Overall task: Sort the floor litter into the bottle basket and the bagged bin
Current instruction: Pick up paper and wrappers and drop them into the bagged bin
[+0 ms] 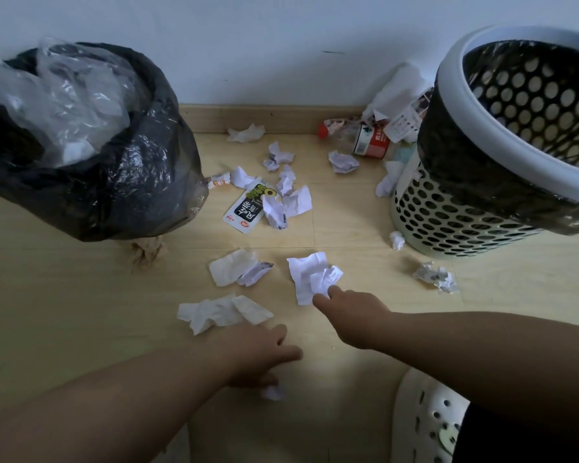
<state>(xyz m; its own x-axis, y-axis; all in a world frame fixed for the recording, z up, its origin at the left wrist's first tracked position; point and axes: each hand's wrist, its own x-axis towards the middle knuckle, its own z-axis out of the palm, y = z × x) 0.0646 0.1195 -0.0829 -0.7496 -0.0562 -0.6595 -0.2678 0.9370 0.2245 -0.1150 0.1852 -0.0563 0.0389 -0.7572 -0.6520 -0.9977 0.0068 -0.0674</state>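
Scanning floor [81,295] left to right, we noted bagged bin [131,182] at ten o'clock, clear plastic [64,95] bulging from top. Our left hand [254,355] sat at six o'clock, fingers curled down round small white wad [273,393]; flattened tissue [221,312] lay at its eleven o'clock. Snack packet [244,208] lay at twelve o'clock among paper scraps [283,182]. Our right hand [351,315] was near centre, thumb and forefinger straight, slightly apart, tips touching crumpled sheet [310,275]. Bottle [370,145] lay at one o'clock, beside lined basket [448,222] at two o'clock.
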